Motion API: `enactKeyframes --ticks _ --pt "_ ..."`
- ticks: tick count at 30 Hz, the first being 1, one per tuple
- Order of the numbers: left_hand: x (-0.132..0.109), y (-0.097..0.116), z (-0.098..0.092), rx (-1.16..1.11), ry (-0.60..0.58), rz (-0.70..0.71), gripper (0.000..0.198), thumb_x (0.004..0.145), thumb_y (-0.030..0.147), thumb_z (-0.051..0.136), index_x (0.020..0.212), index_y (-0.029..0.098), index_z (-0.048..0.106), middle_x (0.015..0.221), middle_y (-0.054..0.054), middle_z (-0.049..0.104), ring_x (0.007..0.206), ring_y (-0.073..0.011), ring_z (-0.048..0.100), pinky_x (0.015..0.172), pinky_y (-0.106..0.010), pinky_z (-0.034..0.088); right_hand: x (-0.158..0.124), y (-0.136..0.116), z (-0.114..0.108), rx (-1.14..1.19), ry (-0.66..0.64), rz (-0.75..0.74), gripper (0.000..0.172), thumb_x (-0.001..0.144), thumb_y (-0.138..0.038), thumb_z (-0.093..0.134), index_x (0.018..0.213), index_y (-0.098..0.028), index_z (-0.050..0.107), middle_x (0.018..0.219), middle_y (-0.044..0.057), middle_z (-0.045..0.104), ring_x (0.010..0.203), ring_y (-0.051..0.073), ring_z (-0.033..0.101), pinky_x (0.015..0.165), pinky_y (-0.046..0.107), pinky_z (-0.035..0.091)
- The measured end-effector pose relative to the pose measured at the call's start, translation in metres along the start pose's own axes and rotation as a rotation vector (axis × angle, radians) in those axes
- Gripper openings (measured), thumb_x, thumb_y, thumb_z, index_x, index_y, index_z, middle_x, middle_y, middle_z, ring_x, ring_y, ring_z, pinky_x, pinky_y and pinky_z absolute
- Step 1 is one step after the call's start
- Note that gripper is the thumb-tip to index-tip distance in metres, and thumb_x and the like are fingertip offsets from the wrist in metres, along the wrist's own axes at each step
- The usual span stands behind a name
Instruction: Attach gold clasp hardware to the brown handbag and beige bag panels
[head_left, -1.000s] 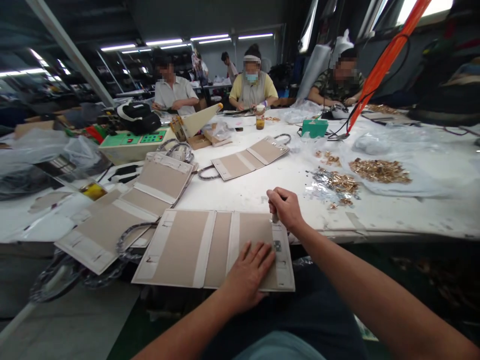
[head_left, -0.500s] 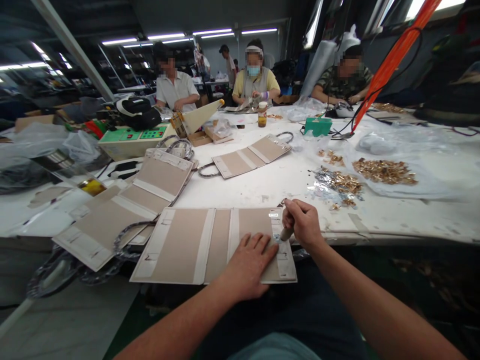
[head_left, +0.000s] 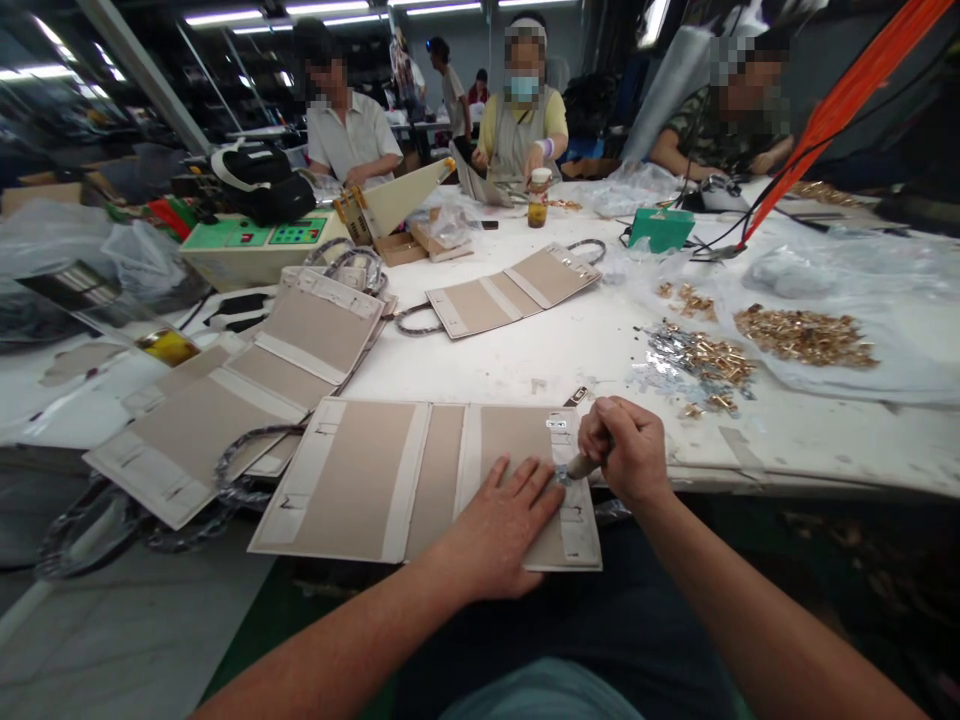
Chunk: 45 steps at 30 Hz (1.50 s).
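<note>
An unfolded beige bag panel (head_left: 360, 470) with pale strips lies before me, its front edge overhanging the table. My left hand (head_left: 506, 515) presses flat on its right part, fingers spread. Closed in a fist, my right hand (head_left: 626, 450) grips a tool with a rounded tan handle (head_left: 581, 466); the rest of the tool is hidden. The handle's end is beside a small silvery metal plate (head_left: 562, 475) near my left fingertips. Further up is a white-looking metal fitting (head_left: 556, 424). A dark tab with a metal piece (head_left: 576, 397) sticks out past the panel's far edge.
More bag panels (head_left: 247, 385) with wrapped handles are stacked at left, and another panel (head_left: 514, 290) lies ahead. Silvery plates (head_left: 671, 350) and gold fittings (head_left: 806, 335) lie in piles at right. A green box (head_left: 661, 229) and a jar (head_left: 538, 198) stand further back. Several people sit opposite.
My view has shifted a little, so the far table appears higher. The tool's handle end has tilted and now points more sideways at the small plate. My left hand stays flat on the panel.
</note>
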<state>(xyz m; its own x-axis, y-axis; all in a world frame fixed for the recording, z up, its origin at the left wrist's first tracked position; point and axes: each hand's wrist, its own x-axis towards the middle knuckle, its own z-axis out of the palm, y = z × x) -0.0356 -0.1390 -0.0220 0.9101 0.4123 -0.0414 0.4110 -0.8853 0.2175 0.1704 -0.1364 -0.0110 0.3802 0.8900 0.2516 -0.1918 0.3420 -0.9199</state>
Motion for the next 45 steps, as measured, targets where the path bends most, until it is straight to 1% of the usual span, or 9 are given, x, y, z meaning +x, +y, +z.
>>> enactKeyframes --ticks 5,10,14,20,26,34,38,42,45 --pt "0.003 -0.006 0.002 -0.009 -0.021 0.016 0.099 0.073 0.049 0.076 0.156 0.017 0.032 0.167 -0.019 0.029 0.154 -0.0381 0.022 0.127 -0.058 0.003 0.006 0.002 -0.001 0.075 0.026 0.025 0.044 0.094 -0.037 0.066 0.056 -0.020 0.050 0.048 -0.006 0.038 0.038 0.009 0.040 0.041 0.025 0.034" --pt "0.004 -0.015 0.007 -0.041 -0.026 0.046 0.102 0.071 0.048 0.078 0.156 0.017 0.031 0.168 -0.019 0.026 0.155 -0.0379 0.021 0.127 -0.059 0.001 0.019 -0.006 -0.013 0.218 0.146 0.083 0.042 0.091 -0.039 0.061 0.057 -0.021 0.046 0.046 -0.008 0.031 0.035 0.008 0.034 0.041 0.025 0.035" --pt "0.004 -0.019 0.009 -0.068 -0.008 0.057 0.103 0.071 0.047 0.079 0.156 0.016 0.031 0.168 -0.019 0.026 0.155 -0.0375 0.020 0.128 -0.057 0.001 0.015 -0.008 -0.011 0.190 0.171 0.003 0.039 0.091 -0.037 0.060 0.057 -0.021 0.047 0.045 -0.008 0.033 0.035 0.008 0.034 0.041 0.025 0.036" --pt "0.003 -0.022 0.008 -0.085 -0.023 0.068 0.099 0.074 0.049 0.076 0.156 0.015 0.031 0.167 -0.020 0.026 0.155 -0.0378 0.020 0.127 -0.057 0.000 0.004 -0.011 0.013 -0.019 -0.004 -0.026 0.044 0.094 -0.035 0.064 0.055 -0.019 0.050 0.047 -0.005 0.041 0.037 0.009 0.040 0.040 0.025 0.035" --pt "0.001 -0.023 0.011 -0.108 0.021 0.081 0.099 0.072 0.046 0.076 0.155 0.014 0.034 0.167 -0.020 0.027 0.155 -0.0376 0.019 0.127 -0.056 -0.001 0.006 -0.013 0.021 -0.007 0.042 -0.062 0.045 0.094 -0.033 0.063 0.054 -0.021 0.045 0.047 -0.007 0.036 0.036 0.009 0.037 0.039 0.024 0.035" --pt "-0.001 -0.025 0.012 -0.123 0.063 0.093 0.097 0.071 0.048 0.077 0.153 0.013 0.038 0.163 -0.022 0.032 0.153 -0.0379 0.023 0.126 -0.055 0.000 -0.003 -0.008 0.025 -0.179 -0.020 -0.071 0.045 0.096 -0.035 0.060 0.055 -0.021 0.048 0.048 -0.004 0.042 0.040 0.010 0.041 0.042 0.026 0.035" --pt "-0.004 -0.024 0.016 -0.122 0.088 0.078 0.095 0.071 0.048 0.078 0.152 0.014 0.041 0.160 -0.021 0.036 0.152 -0.0385 0.026 0.127 -0.054 0.002 0.001 -0.013 0.035 -0.334 -0.117 0.028 0.047 0.095 -0.041 0.062 0.054 -0.022 0.049 0.046 -0.004 0.042 0.040 0.011 0.042 0.042 0.027 0.033" --pt "-0.007 -0.022 0.019 -0.108 0.120 0.037 0.096 0.069 0.046 0.080 0.152 0.018 0.041 0.155 -0.018 0.042 0.149 -0.0379 0.028 0.126 -0.057 0.001 0.009 -0.020 0.052 -0.409 -0.253 -0.015 0.052 0.097 -0.047 0.057 0.053 -0.023 0.049 0.048 -0.002 0.045 0.043 0.011 0.043 0.045 0.028 0.035" --pt "-0.008 -0.020 0.017 -0.109 0.127 0.026 0.091 0.071 0.047 0.078 0.151 0.019 0.044 0.153 -0.017 0.044 0.146 -0.0370 0.030 0.126 -0.057 0.003 0.011 -0.022 0.054 -0.584 -0.364 -0.005 0.054 0.096 -0.046 0.057 0.049 -0.022 0.048 0.048 -0.001 0.047 0.046 0.011 0.043 0.048 0.028 0.034"
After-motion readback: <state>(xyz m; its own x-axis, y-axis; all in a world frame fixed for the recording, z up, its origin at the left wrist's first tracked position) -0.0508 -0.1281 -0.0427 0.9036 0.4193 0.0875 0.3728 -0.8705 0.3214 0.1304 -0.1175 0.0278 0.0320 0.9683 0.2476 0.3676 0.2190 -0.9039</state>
